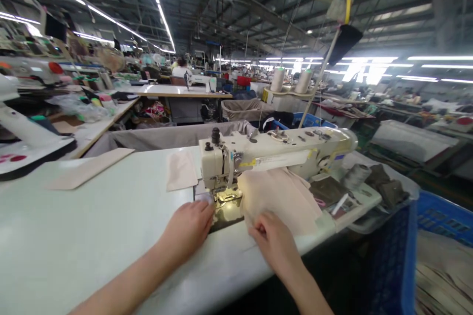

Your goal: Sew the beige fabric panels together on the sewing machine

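A cream sewing machine stands on the pale table, its needle area lit yellow. My left hand rests just left of the needle plate, fingers bent together; whatever lies under the fingertips is hidden. Beige fabric lies bunched to the right of the needle, against the machine body. At its near edge is my right hand, with fingers curled and the thumb close to them. Whether cloth is pinched there is too small to tell. A small beige piece lies left of the machine head.
Another beige piece lies at the table's far left. Right of the machine are a thread cone, dark cloth scraps and a white tool. A blue basket stands at the right. Behind are a grey fabric bin and other machines.
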Tool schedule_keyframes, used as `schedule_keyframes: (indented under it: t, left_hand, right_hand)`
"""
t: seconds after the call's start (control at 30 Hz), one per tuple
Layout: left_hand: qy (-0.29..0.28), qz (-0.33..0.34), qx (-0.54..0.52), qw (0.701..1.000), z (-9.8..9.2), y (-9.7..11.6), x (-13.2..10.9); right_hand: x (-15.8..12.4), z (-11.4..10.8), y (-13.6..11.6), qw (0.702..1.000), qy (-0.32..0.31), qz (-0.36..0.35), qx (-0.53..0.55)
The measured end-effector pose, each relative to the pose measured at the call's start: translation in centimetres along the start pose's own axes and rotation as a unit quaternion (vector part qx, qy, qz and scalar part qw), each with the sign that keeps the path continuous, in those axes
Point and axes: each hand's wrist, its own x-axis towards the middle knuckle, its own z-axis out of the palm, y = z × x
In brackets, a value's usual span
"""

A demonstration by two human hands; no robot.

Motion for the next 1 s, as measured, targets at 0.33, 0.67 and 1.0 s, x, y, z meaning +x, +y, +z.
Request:
schedule_keyframes:
  t: [0.33,0.67,1.0]
  left_hand:
    - [0.106,0.130,-0.086,0.982,0.4,2.3,-1.2]
    - [0.057,0.222,-0.144,0.963,-0.3,1.1,-4.8]
    - [0.087,0.211,-0.158,0.961,0.3,1.1,-5.3]
  right_hand:
    - [-0.1,-1.3,-0.9,0.991,0.073,-0.070,-0.091]
    - [-2.5,-0.5,-6.3,0.992,0.023,-0.111,0.045]
    - [-0.9,-0.1,-0.3,0.998,-0.006,0.045,0.045]
